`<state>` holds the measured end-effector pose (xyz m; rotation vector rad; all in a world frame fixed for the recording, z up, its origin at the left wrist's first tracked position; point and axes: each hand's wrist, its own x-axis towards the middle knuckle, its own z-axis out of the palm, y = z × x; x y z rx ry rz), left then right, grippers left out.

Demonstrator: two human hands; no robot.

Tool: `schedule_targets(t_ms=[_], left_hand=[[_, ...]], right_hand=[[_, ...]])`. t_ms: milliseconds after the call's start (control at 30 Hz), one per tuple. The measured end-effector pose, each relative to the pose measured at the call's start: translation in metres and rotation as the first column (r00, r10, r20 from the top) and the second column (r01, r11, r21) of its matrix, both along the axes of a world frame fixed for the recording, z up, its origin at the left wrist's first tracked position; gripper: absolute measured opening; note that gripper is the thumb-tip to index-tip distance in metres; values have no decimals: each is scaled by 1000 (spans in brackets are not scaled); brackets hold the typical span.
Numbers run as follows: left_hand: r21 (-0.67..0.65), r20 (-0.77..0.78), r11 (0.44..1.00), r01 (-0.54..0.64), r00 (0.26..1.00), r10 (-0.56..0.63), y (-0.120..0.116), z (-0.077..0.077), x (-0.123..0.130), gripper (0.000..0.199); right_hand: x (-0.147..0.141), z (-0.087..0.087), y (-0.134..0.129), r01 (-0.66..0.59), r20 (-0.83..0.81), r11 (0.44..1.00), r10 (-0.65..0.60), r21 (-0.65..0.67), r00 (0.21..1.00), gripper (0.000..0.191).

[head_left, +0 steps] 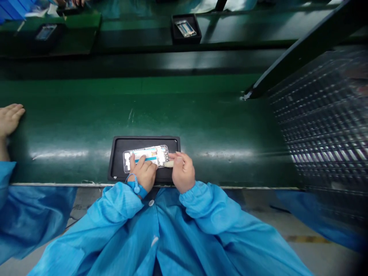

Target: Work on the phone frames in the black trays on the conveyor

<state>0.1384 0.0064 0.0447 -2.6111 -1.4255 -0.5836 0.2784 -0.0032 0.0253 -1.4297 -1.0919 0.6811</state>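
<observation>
An opened phone frame (162, 154) with white and blue parts lies slightly tilted in a shallow black tray (117, 147). My left hand (143, 173) rests on it, fingers spread across its lower and middle part. A blue strap with a round clip circles that wrist. In my right hand (183, 172) is a pale, pen-like tool (169, 164), its tip at the phone's right end near the lower corner. The fingers are closed round the tool, and its rear is hidden in the hand. What the tip touches is too small to tell.
The green bench (71, 119) carries the tray near its front edge. Another person's hand (10, 119) rests on it at the left. Beyond, a black box (198, 36) holds another phone frame (186, 28). A dark post (287, 53) and a stack of trays (327, 122) stand at right.
</observation>
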Motion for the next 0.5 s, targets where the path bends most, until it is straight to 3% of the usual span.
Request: schedule_targets(t_ms=[233,500], left_hand=[[-4,-19,1000,-12,1000,12,-1,3,2,12],[-30,-17,999,-22,1000,22,-2,2,2,13]], right_hand=[[1,7,-1,-12,185,996,-5,93,983,16],[2,13,2,-78,280,988,37,135,959,18]])
